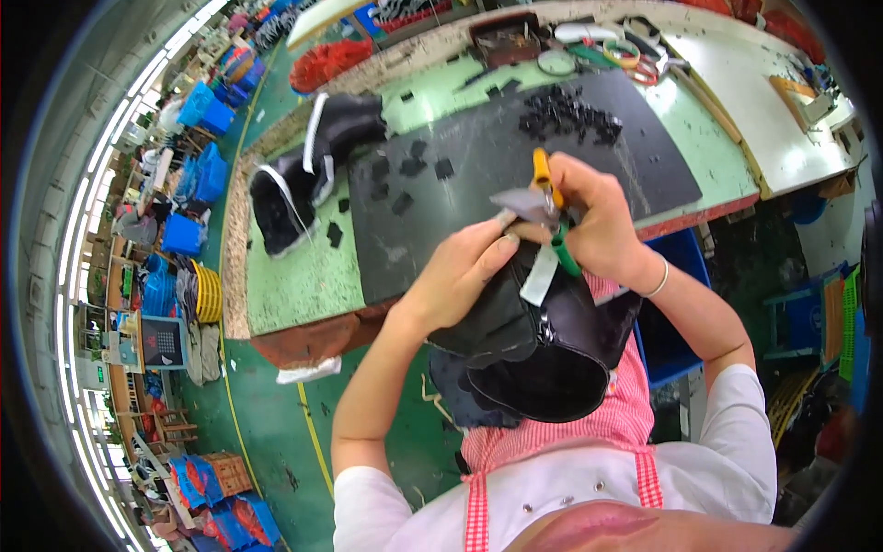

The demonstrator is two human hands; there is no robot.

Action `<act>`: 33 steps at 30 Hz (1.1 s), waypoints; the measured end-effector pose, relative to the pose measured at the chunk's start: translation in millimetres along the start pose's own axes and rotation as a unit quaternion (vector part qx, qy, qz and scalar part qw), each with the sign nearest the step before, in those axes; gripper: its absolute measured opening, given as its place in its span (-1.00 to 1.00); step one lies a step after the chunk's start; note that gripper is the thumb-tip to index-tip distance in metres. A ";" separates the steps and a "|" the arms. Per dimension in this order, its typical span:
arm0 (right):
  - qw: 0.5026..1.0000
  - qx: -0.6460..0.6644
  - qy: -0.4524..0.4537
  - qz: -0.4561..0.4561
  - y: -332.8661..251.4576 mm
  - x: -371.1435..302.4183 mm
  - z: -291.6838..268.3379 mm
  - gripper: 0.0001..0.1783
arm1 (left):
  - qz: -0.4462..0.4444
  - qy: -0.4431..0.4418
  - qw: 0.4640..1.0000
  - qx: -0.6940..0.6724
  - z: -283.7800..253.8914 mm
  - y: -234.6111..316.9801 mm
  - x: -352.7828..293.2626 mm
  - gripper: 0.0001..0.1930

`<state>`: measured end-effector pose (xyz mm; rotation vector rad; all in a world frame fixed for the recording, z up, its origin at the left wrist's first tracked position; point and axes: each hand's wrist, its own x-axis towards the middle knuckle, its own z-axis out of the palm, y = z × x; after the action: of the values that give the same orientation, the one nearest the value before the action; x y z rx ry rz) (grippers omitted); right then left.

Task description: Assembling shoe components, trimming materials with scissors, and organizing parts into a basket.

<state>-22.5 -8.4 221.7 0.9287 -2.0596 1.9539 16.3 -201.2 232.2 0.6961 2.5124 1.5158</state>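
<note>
A black boot (579, 322) lies across my lap, its wide open top toward me and a white strip (540, 276) on its upper. My left hand (464, 267) is closed on the far part of the boot, thumb and fingers pinching near its edge. In my right hand (593, 207) are scissors (524, 200) with one orange-yellow handle and one green handle. Their grey blades point left, close to my left fingertips. What lies between the blades is hidden by my fingers.
Beyond my hands, a dark board (405, 239) on the green table (303, 294) holds small black pieces (570, 115). Another black boot with white trim (317, 166) lies at the left. Tape rolls (621, 53) and tools sit at the back; a blue bin (676, 313) stands at my right.
</note>
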 end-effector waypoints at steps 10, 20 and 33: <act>0.953 0.199 -0.078 0.215 -13.9 -8.5 -3.0 -0.78 | -0.184 -0.259 0.947 -0.052 -18.8 4.7 1.4 -0.62; 0.886 -0.026 -0.407 0.220 -7.9 -31.0 -38.3 -0.37 | -0.217 -0.259 0.891 -0.304 -28.8 -6.1 -11.4 -0.72; 0.876 -0.077 -0.424 0.218 -3.3 -34.4 -41.4 -0.34 | -0.242 -0.266 0.898 -0.252 -28.2 -9.7 -6.6 -0.69</act>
<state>-5.7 42.0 212.7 1.6032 -3.0742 1.6507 9.6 -230.6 236.7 0.3050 1.6254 1.4388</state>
